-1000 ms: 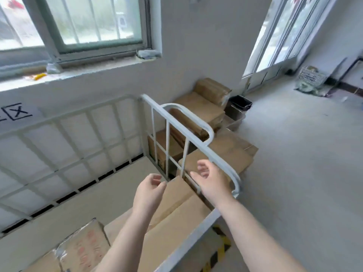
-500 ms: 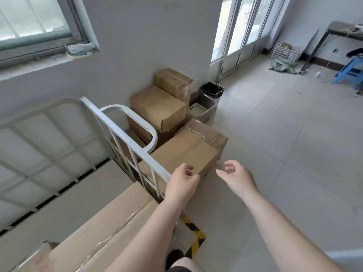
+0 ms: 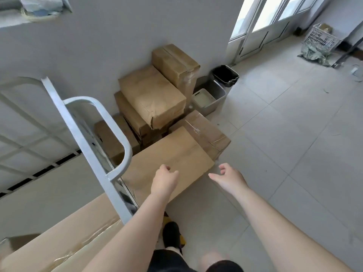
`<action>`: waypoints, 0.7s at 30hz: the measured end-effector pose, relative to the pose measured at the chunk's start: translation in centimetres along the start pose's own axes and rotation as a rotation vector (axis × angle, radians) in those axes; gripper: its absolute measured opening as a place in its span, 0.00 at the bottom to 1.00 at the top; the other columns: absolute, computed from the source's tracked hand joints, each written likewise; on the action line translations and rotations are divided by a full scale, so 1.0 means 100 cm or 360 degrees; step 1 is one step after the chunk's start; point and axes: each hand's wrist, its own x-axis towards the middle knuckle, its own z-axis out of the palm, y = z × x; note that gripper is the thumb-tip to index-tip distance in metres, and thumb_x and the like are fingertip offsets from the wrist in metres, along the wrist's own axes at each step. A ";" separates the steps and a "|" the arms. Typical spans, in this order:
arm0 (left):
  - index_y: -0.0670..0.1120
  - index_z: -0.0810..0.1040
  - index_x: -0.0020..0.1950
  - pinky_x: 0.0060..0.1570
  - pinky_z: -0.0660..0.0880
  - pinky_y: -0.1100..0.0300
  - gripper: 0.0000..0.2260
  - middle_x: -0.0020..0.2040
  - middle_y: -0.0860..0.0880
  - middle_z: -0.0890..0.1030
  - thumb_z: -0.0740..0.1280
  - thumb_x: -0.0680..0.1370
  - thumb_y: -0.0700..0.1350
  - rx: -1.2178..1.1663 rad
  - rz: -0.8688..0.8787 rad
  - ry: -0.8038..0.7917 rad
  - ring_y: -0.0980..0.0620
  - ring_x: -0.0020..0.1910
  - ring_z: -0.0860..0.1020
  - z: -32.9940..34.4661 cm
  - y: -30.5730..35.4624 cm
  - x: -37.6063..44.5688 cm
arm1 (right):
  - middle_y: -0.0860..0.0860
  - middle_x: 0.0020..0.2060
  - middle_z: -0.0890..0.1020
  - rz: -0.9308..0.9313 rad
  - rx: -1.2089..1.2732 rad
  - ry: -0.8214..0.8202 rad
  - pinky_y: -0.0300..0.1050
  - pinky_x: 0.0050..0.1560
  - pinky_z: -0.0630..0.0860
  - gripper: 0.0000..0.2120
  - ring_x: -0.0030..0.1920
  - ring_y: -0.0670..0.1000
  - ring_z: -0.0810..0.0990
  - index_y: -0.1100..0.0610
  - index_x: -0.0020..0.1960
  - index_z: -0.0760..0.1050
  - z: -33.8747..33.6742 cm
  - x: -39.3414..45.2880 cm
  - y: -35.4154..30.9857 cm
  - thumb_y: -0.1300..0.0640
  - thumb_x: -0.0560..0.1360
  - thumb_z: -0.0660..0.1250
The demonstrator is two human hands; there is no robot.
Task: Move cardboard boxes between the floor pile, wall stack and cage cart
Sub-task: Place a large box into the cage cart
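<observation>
A large flat cardboard box (image 3: 170, 156) lies on the floor beside the white cage cart (image 3: 82, 134). My left hand (image 3: 165, 179) hovers over its near edge, fingers loosely curled and holding nothing. My right hand (image 3: 228, 176) is off the box's right corner, above the floor, fingers relaxed and empty. Behind the flat box several boxes are stacked against the wall (image 3: 151, 97), with a taped box (image 3: 208, 130) at the right. Inside the cart, at the lower left, lies another taped box (image 3: 64, 238).
A grey bin (image 3: 208, 97) and a black bin (image 3: 225, 75) stand by the wall past the stack. A white wire basket (image 3: 320, 38) sits at the far right. Glass doors are at the back. My foot in a dark shoe (image 3: 172, 236) stands near the cart's corner.
My view has swung right and down, from the cart's inside to the floor pile. Both hands have left the cart rail and now reach over the flat box.
</observation>
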 end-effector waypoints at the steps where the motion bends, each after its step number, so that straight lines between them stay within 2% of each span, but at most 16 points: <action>1: 0.44 0.65 0.71 0.51 0.73 0.58 0.21 0.66 0.45 0.73 0.62 0.78 0.47 -0.0021 -0.0041 0.0013 0.49 0.56 0.74 -0.001 0.002 0.008 | 0.53 0.65 0.73 -0.0012 -0.0028 -0.0022 0.43 0.58 0.68 0.27 0.63 0.53 0.73 0.57 0.70 0.65 -0.004 0.013 -0.003 0.48 0.75 0.66; 7: 0.43 0.64 0.71 0.50 0.72 0.58 0.22 0.68 0.45 0.71 0.62 0.79 0.46 -0.0101 -0.0300 0.0158 0.48 0.59 0.74 -0.001 0.003 0.040 | 0.54 0.68 0.70 -0.0095 -0.0112 -0.0246 0.46 0.61 0.69 0.29 0.66 0.54 0.71 0.57 0.72 0.63 -0.009 0.088 -0.013 0.47 0.75 0.66; 13: 0.41 0.62 0.74 0.51 0.67 0.59 0.25 0.68 0.43 0.71 0.62 0.78 0.45 -0.0303 -0.0681 0.0444 0.45 0.64 0.72 0.015 -0.010 0.066 | 0.55 0.70 0.67 -0.0215 -0.0355 -0.0539 0.49 0.63 0.69 0.34 0.68 0.56 0.69 0.59 0.73 0.60 -0.010 0.174 -0.013 0.46 0.75 0.68; 18: 0.43 0.61 0.74 0.49 0.67 0.56 0.26 0.69 0.43 0.70 0.64 0.78 0.45 -0.0383 -0.1025 0.0612 0.42 0.64 0.72 0.050 -0.041 0.103 | 0.56 0.71 0.65 -0.0262 -0.0520 -0.0588 0.49 0.61 0.69 0.36 0.68 0.57 0.69 0.59 0.74 0.59 0.001 0.254 -0.008 0.45 0.73 0.69; 21: 0.43 0.60 0.74 0.55 0.70 0.50 0.28 0.70 0.42 0.69 0.66 0.77 0.46 -0.0348 -0.1195 0.0669 0.39 0.67 0.69 0.067 -0.069 0.137 | 0.56 0.72 0.64 -0.0236 -0.0561 -0.0585 0.50 0.63 0.69 0.38 0.69 0.58 0.67 0.60 0.75 0.57 0.028 0.298 -0.003 0.45 0.73 0.69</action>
